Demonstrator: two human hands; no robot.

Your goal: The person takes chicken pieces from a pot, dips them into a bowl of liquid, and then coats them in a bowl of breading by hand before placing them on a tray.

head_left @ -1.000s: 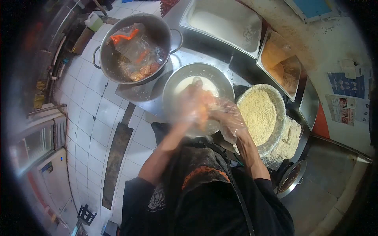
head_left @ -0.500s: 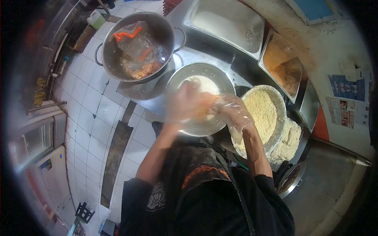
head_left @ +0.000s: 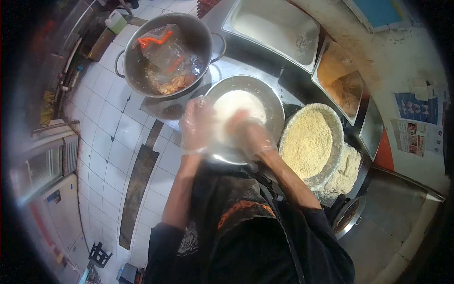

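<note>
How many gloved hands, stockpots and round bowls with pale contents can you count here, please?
Gloved hands (left hand, right hand): 2
Stockpot: 1
Round bowls (mixing bowl with white mixture, crumb bowl): 2
Total: 5

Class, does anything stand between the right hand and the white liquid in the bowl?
Nothing visible does: the right hand, in a clear glove, reaches over the liquid. The left hand is aside, at the bowl's rim.

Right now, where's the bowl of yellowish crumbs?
In the head view, the bowl of yellowish crumbs sits on the right side, just right of the metal bowl of white liquid, beside the right forearm.
</note>
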